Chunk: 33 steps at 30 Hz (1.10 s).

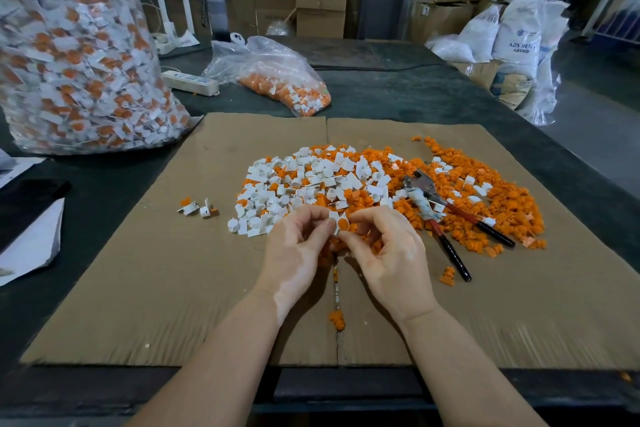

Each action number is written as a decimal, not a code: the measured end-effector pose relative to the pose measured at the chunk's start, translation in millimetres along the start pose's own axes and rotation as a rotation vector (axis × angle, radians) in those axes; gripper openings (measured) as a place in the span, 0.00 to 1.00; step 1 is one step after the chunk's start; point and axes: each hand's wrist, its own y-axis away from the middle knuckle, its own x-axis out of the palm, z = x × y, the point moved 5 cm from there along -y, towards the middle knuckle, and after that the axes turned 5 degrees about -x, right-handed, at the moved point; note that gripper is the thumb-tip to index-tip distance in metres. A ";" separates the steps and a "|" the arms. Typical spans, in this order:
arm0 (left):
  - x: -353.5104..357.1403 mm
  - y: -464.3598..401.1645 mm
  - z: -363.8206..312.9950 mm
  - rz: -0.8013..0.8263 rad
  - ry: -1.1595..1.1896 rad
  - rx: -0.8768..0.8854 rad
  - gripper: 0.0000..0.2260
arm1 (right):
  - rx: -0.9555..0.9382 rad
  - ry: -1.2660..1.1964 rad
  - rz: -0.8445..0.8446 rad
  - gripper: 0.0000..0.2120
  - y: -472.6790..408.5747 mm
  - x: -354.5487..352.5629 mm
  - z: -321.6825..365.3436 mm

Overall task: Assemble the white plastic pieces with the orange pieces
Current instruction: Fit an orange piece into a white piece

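Both hands meet over the near middle of the cardboard (138,288). The left hand (294,253) and right hand (388,253) each pinch, with curled fingertips, one joined piece between them — a white part (333,218) touching an orange part (343,225). Whether the two are fully seated together I cannot tell.

On the cardboard just below the hands lies a stray orange bit (337,320). Just beyond the hands, still on the cardboard, spreads the pile: white pieces (294,184) toward its left, orange pieces (485,198) toward its right, mixed where they meet. Pliers (446,215) with red and black handles lie on the orange side, right of the hands. A few small finished pieces (197,208) sit apart on the cardboard's left half.

Past the cardboard's far edge lies a small clear bag (277,76) of orange and white parts, with a power strip (190,81) to its left. Off the cardboard's far-left corner stands a big bag (76,45) — full of white-and-orange parts.
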 end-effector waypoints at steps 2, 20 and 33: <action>0.7 -0.6 0.1 0.000 -0.004 -0.001 0.06 | -0.016 -0.019 0.018 0.12 -0.3 0.3 -0.1; 1.2 -1.5 2.2 0.001 -0.089 0.024 0.03 | -0.025 0.003 0.035 0.08 -1.5 0.4 0.0; -1.4 -5.8 -4.4 0.019 -0.056 -0.004 0.02 | -0.004 -0.011 0.005 0.14 -1.2 -1.2 -0.7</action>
